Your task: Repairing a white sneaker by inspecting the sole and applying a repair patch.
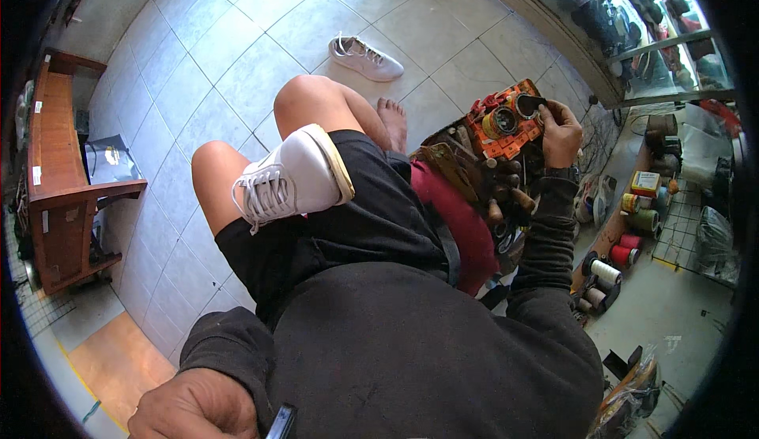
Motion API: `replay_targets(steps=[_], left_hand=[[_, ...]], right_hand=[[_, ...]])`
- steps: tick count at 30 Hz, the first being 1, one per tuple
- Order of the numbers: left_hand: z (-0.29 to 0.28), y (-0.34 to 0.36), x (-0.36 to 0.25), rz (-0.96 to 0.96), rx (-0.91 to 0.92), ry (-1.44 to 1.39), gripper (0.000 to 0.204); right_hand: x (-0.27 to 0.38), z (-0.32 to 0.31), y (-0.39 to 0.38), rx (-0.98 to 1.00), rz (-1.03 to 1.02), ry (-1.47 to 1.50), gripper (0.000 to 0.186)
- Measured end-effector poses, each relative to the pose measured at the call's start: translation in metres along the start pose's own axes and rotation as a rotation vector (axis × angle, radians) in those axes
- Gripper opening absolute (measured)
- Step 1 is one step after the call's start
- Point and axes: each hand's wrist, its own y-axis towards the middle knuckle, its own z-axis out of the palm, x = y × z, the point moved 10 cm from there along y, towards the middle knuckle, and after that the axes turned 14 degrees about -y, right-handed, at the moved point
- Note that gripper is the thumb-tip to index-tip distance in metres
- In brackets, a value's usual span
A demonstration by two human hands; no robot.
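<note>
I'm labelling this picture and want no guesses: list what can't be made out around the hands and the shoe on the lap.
All in the head view:
- Left hand: cut off by the lower edge; its grip is unclear.
- Shiny object beside it: cut off there too.
- Dark piece in the right hand: too small to identify.
- White shoe: its upper hides the underside.

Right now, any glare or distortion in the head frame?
Head view: glare whitens the upper floor tiles and glass cabinet; fisheye bends the wooden desk at left; corners go black; the nearer white shoe is bright, its laces distinct; the left hand is cut off below.
</note>
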Motion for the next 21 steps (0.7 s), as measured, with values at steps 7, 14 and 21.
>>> replay_targets(steps=[7, 14, 21], left_hand=[[-0.003, 0.001, 0.0, -0.03, -0.03, 0.038, 0.017], [-0.01, -0.003, -0.003, -0.055, -0.013, 0.052, 0.017], [-0.006, 0.002, -0.004, -0.046, -0.022, 0.072, 0.017]], right_hand=[[0.013, -0.009, -0.003, -0.084, 0.006, -0.075, 0.027], [0.008, -0.009, -0.011, -0.077, 0.158, 0.379, 0.026], [0.08, 0.012, -0.047, 0.066, 0.307, 0.86, 0.022]])
